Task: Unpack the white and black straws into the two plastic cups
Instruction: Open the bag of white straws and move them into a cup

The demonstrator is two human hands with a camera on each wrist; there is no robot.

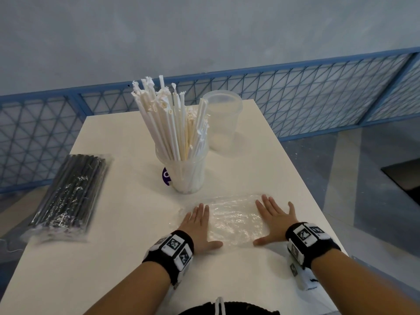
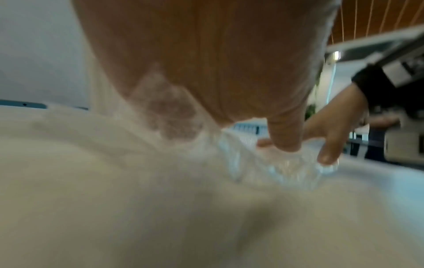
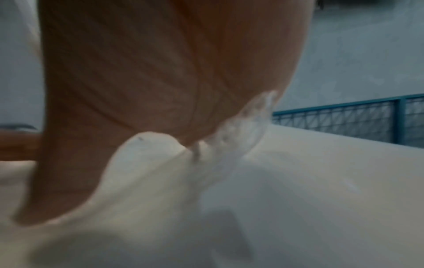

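White straws [image 1: 172, 123] stand bunched in a clear plastic cup [image 1: 186, 176] at the middle of the white table [image 1: 113, 258]. A second clear cup [image 1: 221, 121] stands behind it to the right, nothing visible inside. A sealed clear pack of black straws [image 1: 70, 196] lies at the table's left edge. An empty clear plastic wrapper [image 1: 234, 221] lies flat in front of me. My left hand [image 1: 198, 223] presses flat on its left end and my right hand [image 1: 272, 220] on its right end, fingers straight. The wrist views show each palm [image 2: 206, 63] [image 3: 160, 72] on crinkled plastic [image 2: 275, 163] [image 3: 241, 130].
A purple round sticker [image 1: 166, 176] peeks out left of the straw-filled cup. A blue mesh railing [image 1: 318, 98] runs behind the table, with a grey wall beyond. The table's right edge is close to my right wrist. A dark mat [image 1: 404, 178] lies on the floor at right.
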